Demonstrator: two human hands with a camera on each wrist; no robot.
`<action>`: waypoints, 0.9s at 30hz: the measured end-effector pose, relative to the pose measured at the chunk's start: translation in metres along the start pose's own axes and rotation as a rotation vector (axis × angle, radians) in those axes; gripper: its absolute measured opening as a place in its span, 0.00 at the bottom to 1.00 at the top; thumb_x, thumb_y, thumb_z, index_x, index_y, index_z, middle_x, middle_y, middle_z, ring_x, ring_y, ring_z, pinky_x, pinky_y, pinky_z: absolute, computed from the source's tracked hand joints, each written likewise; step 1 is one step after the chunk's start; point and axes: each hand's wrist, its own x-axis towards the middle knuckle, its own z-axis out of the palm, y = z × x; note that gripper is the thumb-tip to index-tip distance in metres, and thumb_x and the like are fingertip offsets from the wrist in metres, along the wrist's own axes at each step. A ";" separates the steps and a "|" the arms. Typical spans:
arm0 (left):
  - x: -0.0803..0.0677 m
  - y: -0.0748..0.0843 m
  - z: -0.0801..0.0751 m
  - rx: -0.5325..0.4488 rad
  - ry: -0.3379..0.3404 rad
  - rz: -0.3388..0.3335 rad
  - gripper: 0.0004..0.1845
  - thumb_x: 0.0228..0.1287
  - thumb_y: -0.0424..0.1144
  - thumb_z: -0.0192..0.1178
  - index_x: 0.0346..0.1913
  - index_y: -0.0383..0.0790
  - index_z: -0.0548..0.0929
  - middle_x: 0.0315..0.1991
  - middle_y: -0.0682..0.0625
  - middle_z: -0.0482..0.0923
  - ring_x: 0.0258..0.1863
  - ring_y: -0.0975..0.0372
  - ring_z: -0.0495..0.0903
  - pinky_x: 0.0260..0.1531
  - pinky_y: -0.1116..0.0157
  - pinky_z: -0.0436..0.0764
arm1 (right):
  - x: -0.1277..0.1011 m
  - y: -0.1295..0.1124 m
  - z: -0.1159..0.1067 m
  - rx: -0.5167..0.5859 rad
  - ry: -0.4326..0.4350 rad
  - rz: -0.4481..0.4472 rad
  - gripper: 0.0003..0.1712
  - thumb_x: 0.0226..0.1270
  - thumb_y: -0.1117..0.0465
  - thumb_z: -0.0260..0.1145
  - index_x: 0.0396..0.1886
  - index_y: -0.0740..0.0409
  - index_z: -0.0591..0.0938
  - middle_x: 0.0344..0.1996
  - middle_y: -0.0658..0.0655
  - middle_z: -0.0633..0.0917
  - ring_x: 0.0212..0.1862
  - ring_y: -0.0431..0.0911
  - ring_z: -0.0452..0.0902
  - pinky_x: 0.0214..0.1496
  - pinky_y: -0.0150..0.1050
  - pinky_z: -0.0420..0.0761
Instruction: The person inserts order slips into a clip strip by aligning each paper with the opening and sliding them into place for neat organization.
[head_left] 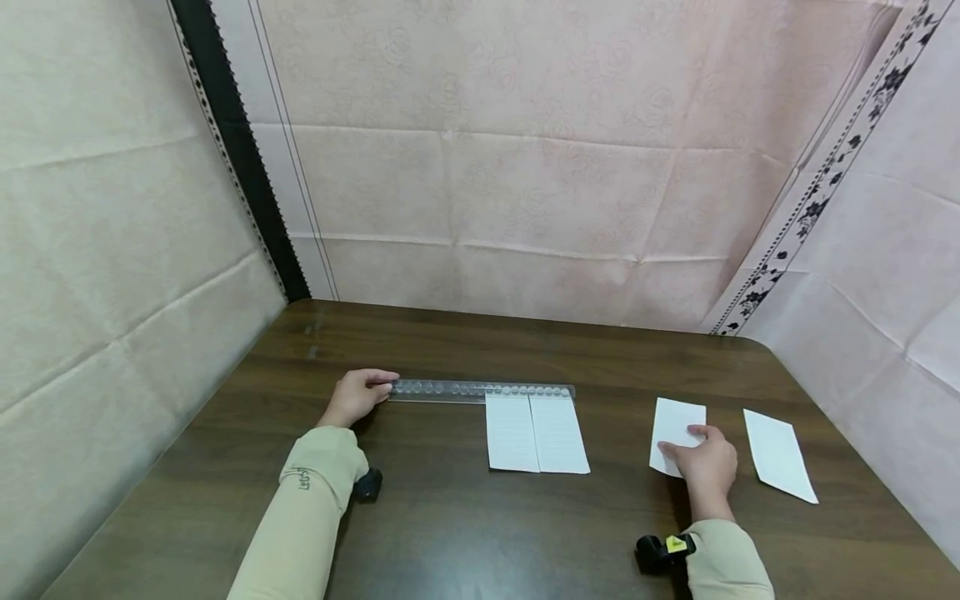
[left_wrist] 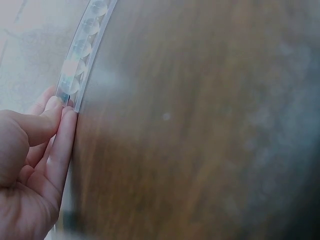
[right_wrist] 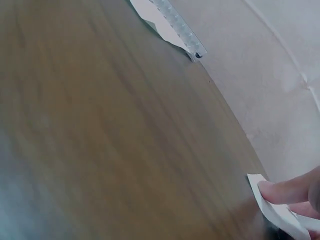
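The person's left arm [head_left: 292, 517] slants forward and inward across my view, its hand [head_left: 356, 398] farther out than the right one. That left thumb [left_wrist: 42, 125] pinches toward the fingers, which are bent beneath it. The right arm [head_left: 726, 558] comes in lower, only the end of its forearm showing, and angles slightly inward. Back up, the right hand [head_left: 707, 464] leans inward, its thumb [right_wrist: 287, 192] extended, thumb and forefinger tips apart.

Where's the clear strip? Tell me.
In the head view, at centre, the clear strip runs from the left hand rightward along the top of the paired white pages.
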 end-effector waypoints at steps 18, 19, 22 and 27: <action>0.002 -0.001 0.002 -0.008 0.002 -0.002 0.12 0.64 0.32 0.58 0.50 0.36 0.83 0.49 0.40 0.79 0.43 0.56 0.79 0.42 0.63 0.79 | -0.002 0.001 -0.009 0.806 -0.183 0.486 0.37 0.54 0.76 0.66 0.66 0.58 0.69 0.71 0.59 0.52 0.28 0.33 0.78 0.37 0.33 0.81; 0.001 -0.001 0.002 -0.007 0.000 -0.005 0.12 0.64 0.32 0.58 0.50 0.36 0.83 0.49 0.40 0.79 0.43 0.56 0.78 0.42 0.63 0.79 | -0.002 0.000 -0.009 0.833 -0.176 0.505 0.36 0.53 0.76 0.66 0.64 0.56 0.71 0.71 0.59 0.53 0.29 0.34 0.78 0.38 0.33 0.81; 0.000 0.000 0.001 -0.013 -0.003 -0.008 0.12 0.65 0.32 0.58 0.50 0.36 0.83 0.50 0.40 0.78 0.42 0.57 0.78 0.42 0.63 0.79 | -0.005 -0.003 -0.008 0.868 -0.163 0.537 0.34 0.53 0.75 0.67 0.60 0.50 0.75 0.71 0.56 0.54 0.30 0.34 0.78 0.40 0.33 0.80; -0.001 -0.001 0.001 -0.027 0.000 0.002 0.12 0.64 0.31 0.57 0.50 0.35 0.82 0.50 0.39 0.78 0.42 0.57 0.79 0.41 0.63 0.80 | -0.005 -0.010 -0.003 0.868 -0.166 0.519 0.36 0.55 0.75 0.66 0.65 0.53 0.71 0.70 0.57 0.57 0.31 0.34 0.75 0.40 0.33 0.80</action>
